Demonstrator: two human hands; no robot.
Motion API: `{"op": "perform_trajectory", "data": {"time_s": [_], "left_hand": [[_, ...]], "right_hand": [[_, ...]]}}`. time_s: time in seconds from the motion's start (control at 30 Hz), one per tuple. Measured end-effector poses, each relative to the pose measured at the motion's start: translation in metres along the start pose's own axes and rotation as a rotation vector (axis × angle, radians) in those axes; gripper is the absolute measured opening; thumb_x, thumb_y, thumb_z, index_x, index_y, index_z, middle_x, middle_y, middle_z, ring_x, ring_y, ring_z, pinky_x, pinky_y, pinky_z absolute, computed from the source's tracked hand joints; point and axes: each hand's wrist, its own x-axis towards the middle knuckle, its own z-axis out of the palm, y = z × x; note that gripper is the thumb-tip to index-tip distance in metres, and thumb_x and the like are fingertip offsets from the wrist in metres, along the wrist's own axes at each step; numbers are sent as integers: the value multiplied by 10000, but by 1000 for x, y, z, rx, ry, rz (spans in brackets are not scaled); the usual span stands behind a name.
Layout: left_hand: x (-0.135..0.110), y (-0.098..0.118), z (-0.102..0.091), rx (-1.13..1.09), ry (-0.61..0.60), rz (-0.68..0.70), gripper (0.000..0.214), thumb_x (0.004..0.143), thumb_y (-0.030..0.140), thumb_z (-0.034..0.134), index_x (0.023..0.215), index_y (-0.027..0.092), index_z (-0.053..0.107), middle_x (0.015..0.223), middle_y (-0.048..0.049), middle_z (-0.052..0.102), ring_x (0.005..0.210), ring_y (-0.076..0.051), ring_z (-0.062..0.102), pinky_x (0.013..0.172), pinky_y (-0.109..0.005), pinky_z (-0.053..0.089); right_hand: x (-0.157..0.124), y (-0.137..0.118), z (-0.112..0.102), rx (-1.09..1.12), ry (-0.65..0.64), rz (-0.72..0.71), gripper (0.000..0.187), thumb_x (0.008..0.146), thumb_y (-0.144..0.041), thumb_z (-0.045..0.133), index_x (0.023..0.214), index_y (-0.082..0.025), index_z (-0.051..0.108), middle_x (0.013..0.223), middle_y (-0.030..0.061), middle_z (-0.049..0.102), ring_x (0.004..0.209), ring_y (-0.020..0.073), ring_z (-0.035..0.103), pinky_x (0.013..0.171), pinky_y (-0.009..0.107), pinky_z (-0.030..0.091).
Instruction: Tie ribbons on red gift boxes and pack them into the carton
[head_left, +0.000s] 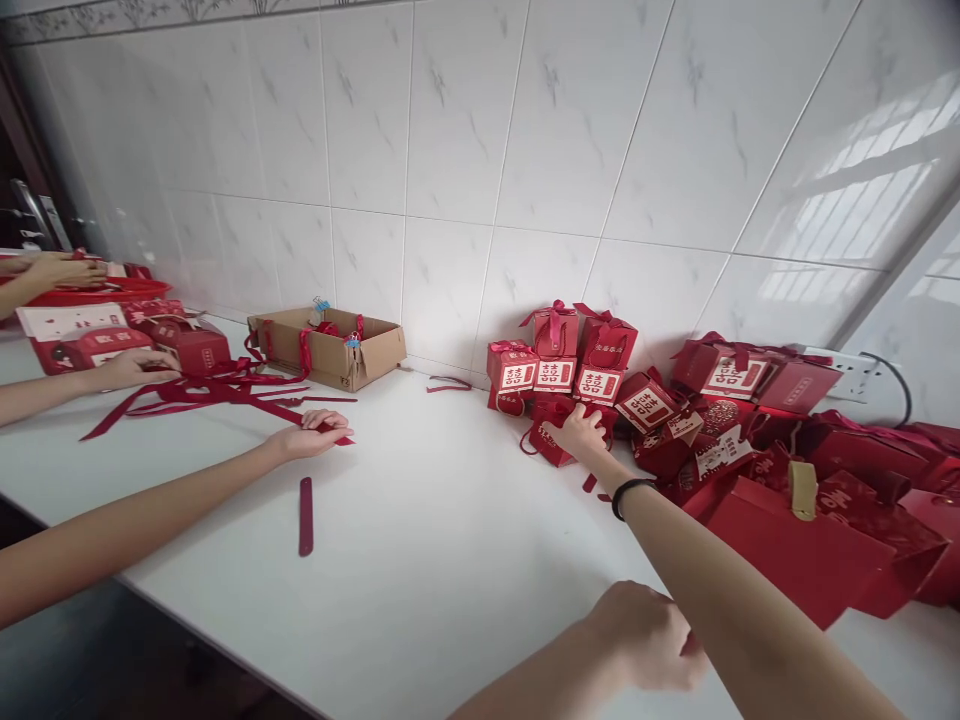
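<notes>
My right hand (581,434), with a black band (628,494) at the wrist, reaches to the stacked boxes, its fingers curled on top of a red gift box (553,452) at the foot of the stack. The hand hides part of that box. Above it stand several small red candy boxes (555,374) with white double-happiness labels and ribbon bows. My left hand (646,635) is near the front of the white table, closed like a fist, below my right forearm. What it holds, if anything, is hidden.
A co-worker's hands (311,436) handle dark red ribbons (217,392) at left. A maroon strip (306,516) lies on the table (420,560). An open cardboard box (375,368) stands by the tiled wall. More red boxes (795,545) and a power strip (851,375) are at right.
</notes>
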Motion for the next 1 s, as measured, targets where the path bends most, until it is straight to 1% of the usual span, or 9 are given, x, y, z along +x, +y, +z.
{"op": "perform_trajectory", "data": {"time_s": [0.1,0.2,0.33,0.47,0.63,0.73,0.8,0.87,1.0], "left_hand": [[0,-1,1,53,-7,-54,108,766,272,478,779,206,563,648,-2,629,637,-189,609,661,-296,486],[1,-5,2,25,114,-31,201,765,251,459,905,226,602,696,8,667,617,-162,604,678,-279,495],[-3,-10,-13,31,545,166,210,703,181,420,763,182,621,517,-10,595,471,-137,515,625,-269,481],[-21,-1,-53,-72,965,410,157,732,184,429,695,183,581,545,-16,570,491,-129,498,557,-255,436],[-26,-6,-84,-464,1253,70,146,817,233,424,730,180,530,561,26,494,527,-112,492,558,-227,413],[-15,-17,-78,-599,1191,-102,134,785,261,443,748,176,540,648,5,550,671,-139,554,665,-250,436],[-9,-20,-70,-652,1060,-175,163,767,294,460,789,173,566,772,-27,607,800,-167,580,737,-273,439],[-7,-20,-63,-676,939,-211,205,768,327,456,815,172,582,865,-48,621,865,-183,578,758,-283,439],[-9,-17,-58,-704,848,-215,248,778,366,430,825,171,577,804,-32,589,691,-152,538,631,-261,425]], "right_hand": [[6,18,-1,69,-30,-72,707,747,-478,582,1281,-89,331,1255,266,363,1099,402,525,843,494,449],[-5,40,-5,130,-17,-195,736,694,-463,639,1268,-123,328,1228,204,374,1049,333,567,899,454,440],[-42,73,-13,193,57,-382,822,646,-423,678,1305,-164,260,1283,172,318,1212,318,432,1009,452,372],[-91,114,-26,322,136,-683,801,662,-374,664,1315,-186,241,1279,176,319,1228,329,393,1004,502,374],[-143,156,-53,342,-97,-800,770,736,-436,643,1364,-264,232,1337,127,355,1223,277,432,942,431,466],[-151,173,-76,320,134,-756,576,787,-468,593,1285,-265,388,1330,120,404,1232,277,433,938,434,468],[-144,187,-90,273,445,-601,407,825,-449,533,1173,-242,492,1283,129,453,1229,281,432,975,462,424],[-131,204,-101,232,624,-387,462,793,-439,541,1184,-199,488,1277,154,468,1235,302,422,992,488,388],[-115,238,-113,328,387,-14,518,693,-451,575,1117,-160,521,1012,128,648,963,293,610,790,416,498]]}}
